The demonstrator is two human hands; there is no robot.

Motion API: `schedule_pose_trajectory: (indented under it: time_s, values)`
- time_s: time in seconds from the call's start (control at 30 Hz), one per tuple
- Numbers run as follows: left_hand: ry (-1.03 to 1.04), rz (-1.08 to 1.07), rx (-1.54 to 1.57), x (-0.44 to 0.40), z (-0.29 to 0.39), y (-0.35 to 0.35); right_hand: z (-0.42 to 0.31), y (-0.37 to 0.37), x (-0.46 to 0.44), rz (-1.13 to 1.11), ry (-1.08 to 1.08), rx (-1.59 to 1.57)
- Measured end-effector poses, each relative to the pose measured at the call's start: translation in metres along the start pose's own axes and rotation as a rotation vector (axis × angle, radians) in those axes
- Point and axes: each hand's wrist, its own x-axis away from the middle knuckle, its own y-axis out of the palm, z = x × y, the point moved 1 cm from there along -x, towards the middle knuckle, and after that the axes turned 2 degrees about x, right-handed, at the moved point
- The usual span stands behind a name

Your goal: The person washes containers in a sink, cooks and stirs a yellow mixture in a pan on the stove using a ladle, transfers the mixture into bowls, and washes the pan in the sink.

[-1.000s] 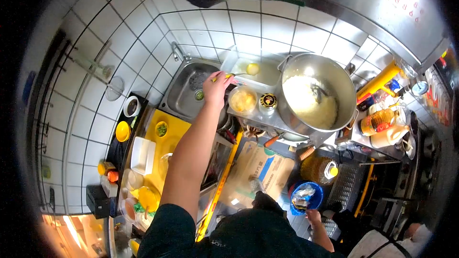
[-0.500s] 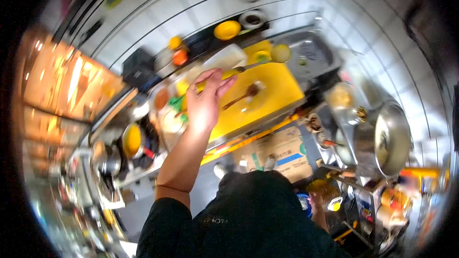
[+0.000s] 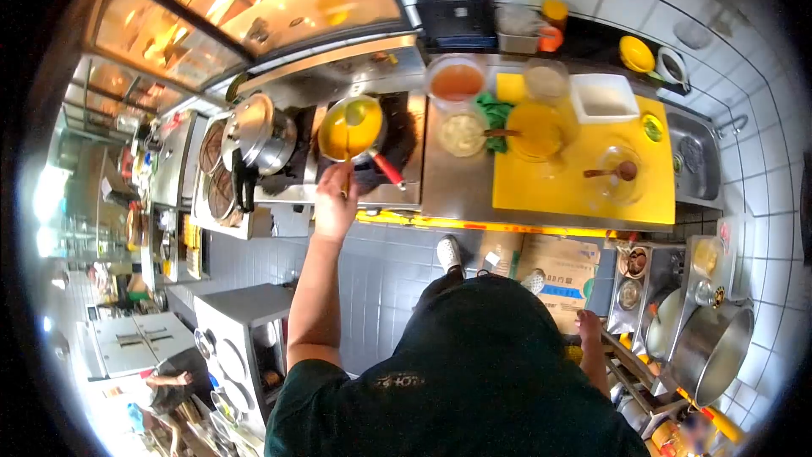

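Note:
My left hand (image 3: 335,195) is closed round the handle of a ladle (image 3: 359,112). The ladle's round bowl is over or in a pan of yellow liquid (image 3: 340,137) on the stove; I cannot tell how deep it sits. This pan has a red handle (image 3: 389,169) pointing toward me. My right hand (image 3: 588,326) hangs low by my right side, fingers loosely bent, with nothing visible in it. It is nearest to a metal rack (image 3: 630,364).
Left of the pan stands a steel pot (image 3: 262,140). To its right are a tub of orange-red liquid (image 3: 457,82), a green cloth (image 3: 493,114) and a yellow board (image 3: 584,190) bearing bowls. A sink (image 3: 700,148) lies far right. Cardboard (image 3: 554,267) covers some floor.
My view has turned left. My left hand has carried the ladle from above the yellow board to the pan. A blue item beside my right hand is out of sight now.

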Motion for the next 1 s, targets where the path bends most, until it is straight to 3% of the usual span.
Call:
schedule_pose_trajectory:
  time_s: [0.07,0.1,0.2,0.3,0.4,0.47,0.63,0.7,0.73,0.83,0.87,0.9,1.0]
  values:
    - [0.045,-0.058,-0.029,0.018,-0.030,-0.006,-0.073,-0.003,-0.001,-0.026,0.117,-0.021]
    - [0.061,-0.077,-0.075,0.026,-0.037,-0.012,-0.063,0.010,-0.014,-0.030,0.147,-0.042]
    - [0.136,-0.125,-0.158,0.042,-0.055,-0.026,-0.088,0.028,-0.019,0.064,-0.087,0.090]
    - [0.147,-0.246,-0.138,0.050,-0.070,-0.024,-0.104,0.047,-0.021,0.095,-0.513,0.482]
    - [0.213,-0.366,-0.045,0.048,-0.079,-0.013,-0.092,0.079,-0.021,-0.016,-0.050,0.069]
    - [0.254,-0.455,0.054,0.041,-0.080,-0.002,-0.099,0.085,-0.019,-0.035,-0.124,0.134]
    - [0.353,-0.213,0.017,0.018,-0.103,0.036,-0.123,0.074,-0.019,-0.135,-0.106,0.333]
    - [0.182,-0.355,-0.069,0.023,-0.102,0.028,-0.120,0.067,-0.034,-0.164,-0.174,0.307]
    - [0.099,-0.423,-0.113,0.022,-0.093,0.019,-0.080,0.072,-0.047,-0.164,-0.205,0.217]
    - [0.141,-0.442,-0.044,0.008,-0.057,-0.002,-0.047,0.079,-0.063,-0.181,-0.130,0.137]
    - [0.159,-0.446,-0.013,0.003,-0.048,-0.005,-0.054,0.074,-0.065,-0.189,-0.080,0.144]
    - [0.248,-0.284,0.030,0.001,-0.059,0.006,-0.062,0.068,-0.069,-0.231,-0.065,0.216]
    - [0.116,-0.284,-0.036,-0.001,-0.079,0.026,-0.112,0.035,-0.070,-0.271,-0.064,0.363]
